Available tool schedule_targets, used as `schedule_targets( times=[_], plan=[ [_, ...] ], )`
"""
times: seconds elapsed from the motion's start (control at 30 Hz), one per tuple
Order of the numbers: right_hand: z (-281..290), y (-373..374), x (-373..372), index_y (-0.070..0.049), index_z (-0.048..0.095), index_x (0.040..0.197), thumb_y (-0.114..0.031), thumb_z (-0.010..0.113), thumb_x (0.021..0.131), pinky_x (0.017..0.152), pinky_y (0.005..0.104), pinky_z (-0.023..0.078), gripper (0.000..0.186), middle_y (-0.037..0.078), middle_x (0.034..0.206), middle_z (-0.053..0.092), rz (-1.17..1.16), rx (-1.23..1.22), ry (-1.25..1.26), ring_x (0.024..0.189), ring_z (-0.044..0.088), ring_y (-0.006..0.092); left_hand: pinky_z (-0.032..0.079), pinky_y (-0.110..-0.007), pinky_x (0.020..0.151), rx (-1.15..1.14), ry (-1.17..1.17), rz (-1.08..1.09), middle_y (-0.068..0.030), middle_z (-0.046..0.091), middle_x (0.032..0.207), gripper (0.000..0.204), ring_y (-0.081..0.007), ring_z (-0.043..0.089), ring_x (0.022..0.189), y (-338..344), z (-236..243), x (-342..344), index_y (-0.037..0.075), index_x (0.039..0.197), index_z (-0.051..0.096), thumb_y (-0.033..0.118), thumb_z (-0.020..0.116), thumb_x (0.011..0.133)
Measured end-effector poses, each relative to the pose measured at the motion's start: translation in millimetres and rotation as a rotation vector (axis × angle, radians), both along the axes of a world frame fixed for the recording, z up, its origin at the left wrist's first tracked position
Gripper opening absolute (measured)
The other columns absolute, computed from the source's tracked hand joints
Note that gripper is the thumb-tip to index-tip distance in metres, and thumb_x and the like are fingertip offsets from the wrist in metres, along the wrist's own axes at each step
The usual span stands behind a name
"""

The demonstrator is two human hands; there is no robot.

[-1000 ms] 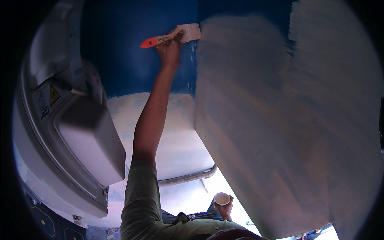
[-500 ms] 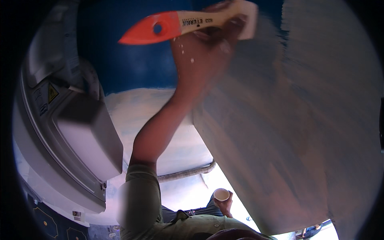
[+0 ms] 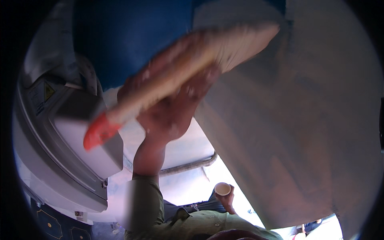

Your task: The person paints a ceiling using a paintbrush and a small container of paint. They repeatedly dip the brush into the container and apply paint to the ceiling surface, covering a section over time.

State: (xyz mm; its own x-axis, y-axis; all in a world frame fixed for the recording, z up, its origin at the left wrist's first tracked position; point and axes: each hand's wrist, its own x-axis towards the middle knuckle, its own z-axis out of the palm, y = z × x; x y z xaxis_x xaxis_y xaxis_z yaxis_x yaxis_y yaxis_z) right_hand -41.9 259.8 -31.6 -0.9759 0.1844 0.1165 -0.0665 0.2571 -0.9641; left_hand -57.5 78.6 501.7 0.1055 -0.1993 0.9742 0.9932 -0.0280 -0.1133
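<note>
My left hand [image 3: 170, 118], raised in front of me and blurred by motion, is closed around a flat paintbrush [image 3: 160, 88]. Its wooden handle ends in an orange-red tip at the lower left, and the pale bristle end points up and right, in front of the corner between the walls. White paint specks dot the hand. Low down beside my body, my right hand [image 3: 227, 201] grips a small white cup [image 3: 223, 189]; what is inside cannot be made out. Ahead, the wall [image 3: 128, 40] is deep blue above and pale below.
A slanting wall [image 3: 304, 120] with streaky pale paint fills the right side. On the left hangs a white air-conditioner-like unit [image 3: 90, 140] with a hose. A wrapped pipe [image 3: 188, 166] runs along the lower wall. A dark panel with gold lines [image 3: 50, 224] lies lower left.
My left hand has come down and toward me, swinging the brush from nearly level to a steep slant, its orange tip lower. The right hand and cup have hardly moved.
</note>
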Motion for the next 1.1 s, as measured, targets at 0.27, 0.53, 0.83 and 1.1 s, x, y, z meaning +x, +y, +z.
schedule_targets(
  times=[0.27, 0.53, 0.83, 1.1],
  plan=[
    [21.7, 3.6, -8.1, -0.008, 0.04, 0.127, -0.02, 0.093, 0.062, 0.087, 0.0428, 0.054, 0.084, 0.017, 0.112, 0.064, 0.043, 0.152, 0.1, 0.106, 0.065, 0.0305, 0.06, -0.034, 0.08, -0.654, -0.483, 0.339, -0.0127, 0.069, 0.11, 0.039, -0.0229, 0.069, 0.093, -84.8, -133.3, -6.9, 0.001, 0.116, 0.063, 0.005, 0.077, 0.08],
    [92.0, -18.8, -8.0, -0.005, 0.044, 0.127, -0.024, 0.094, 0.06, 0.088, 0.0418, 0.054, 0.086, 0.016, 0.116, 0.061, 0.279, 0.175, 0.197, 0.107, 0.064, 0.0312, 0.056, -0.029, 0.089, -1.311, -0.61, 0.011, -0.0026, 0.07, 0.115, 0.032, -0.0159, 0.069, 0.099, -83.8, -210.2, -16.8, 0.009, 0.114, 0.07, 0.018, 0.076, 0.085],
    [115.1, -43.2, -12.4, -0.005, 0.045, 0.128, -0.024, 0.094, 0.059, 0.091, 0.041, 0.052, 0.087, 0.015, 0.119, 0.058, 0.347, 0.102, 0.214, 0.109, 0.062, 0.0297, 0.052, -0.035, 0.088, -1.248, -1.103, 0.019, -0.0054, 0.072, 0.099, 0.038, -0.0213, 0.067, 0.091, -80.0, -260.1, -35.4, 0.011, 0.111, 0.07, 0.036, 0.075, 0.083],
    [116.8, -49.2, -17.5, -0.004, 0.042, 0.13, -0.024, 0.094, 0.061, 0.091, 0.0393, 0.052, 0.089, 0.015, 0.118, 0.06, 0.376, 0.07, 0.193, 0.108, 0.063, 0.0274, 0.055, -0.037, 0.076, -1.324, -1.113, 0.108, -0.0171, 0.069, 0.08, 0.032, -0.028, 0.069, 0.074, -59.9, -268.9, -45.6, -0.001, 0.09, 0.069, 0.026, 0.079, 0.075]
  ],
)
